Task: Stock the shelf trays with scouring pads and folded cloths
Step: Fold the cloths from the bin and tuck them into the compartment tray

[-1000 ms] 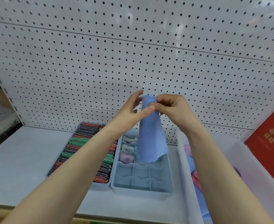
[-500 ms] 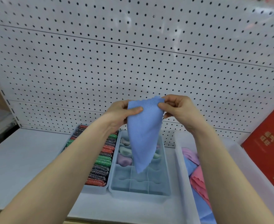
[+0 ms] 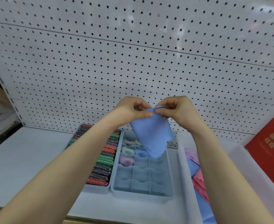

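Blue cloth [image 3: 152, 136], pinched at its top edge by left hand [image 3: 130, 109] and right hand [image 3: 175, 108], hanging above divided tray [image 3: 142, 191], apparently clear of it, right of scouring pads [image 3: 104, 160].

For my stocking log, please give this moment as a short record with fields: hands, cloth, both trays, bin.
left hand: pinches the top edge of the blue cloth
right hand: pinches the same edge, beside the left
cloth: hangs above the divided tray, not yet folded small
divided tray: far cells hold folded cloths, near cells show none
pad tray: rows of red, green and dark scouring pads
bin: loose pink, blue and purple cloths
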### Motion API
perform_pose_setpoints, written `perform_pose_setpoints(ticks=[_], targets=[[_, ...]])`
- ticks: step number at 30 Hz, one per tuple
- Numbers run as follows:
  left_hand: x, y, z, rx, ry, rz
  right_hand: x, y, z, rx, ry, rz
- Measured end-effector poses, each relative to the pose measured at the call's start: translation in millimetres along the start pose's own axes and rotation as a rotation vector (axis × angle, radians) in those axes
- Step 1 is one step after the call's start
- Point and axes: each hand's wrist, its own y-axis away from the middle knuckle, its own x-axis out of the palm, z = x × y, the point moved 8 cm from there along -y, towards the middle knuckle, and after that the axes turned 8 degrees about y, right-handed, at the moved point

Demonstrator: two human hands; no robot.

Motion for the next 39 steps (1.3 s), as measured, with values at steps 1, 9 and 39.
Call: perform_pose_setpoints(ticks=[1,9,39], targets=[[-2,0,-1,0.011,0.003,-0.029,-1,0,-2,0.009,-0.004,-0.025],[-7,1,-9,0.118,-0.156,-0.144,-1,2,-9,0.035,0.020,-0.042],[-22,9,35,0.037,0.390,-0.257,-2,-1,-33,0.144,-0.072,-0.119]])
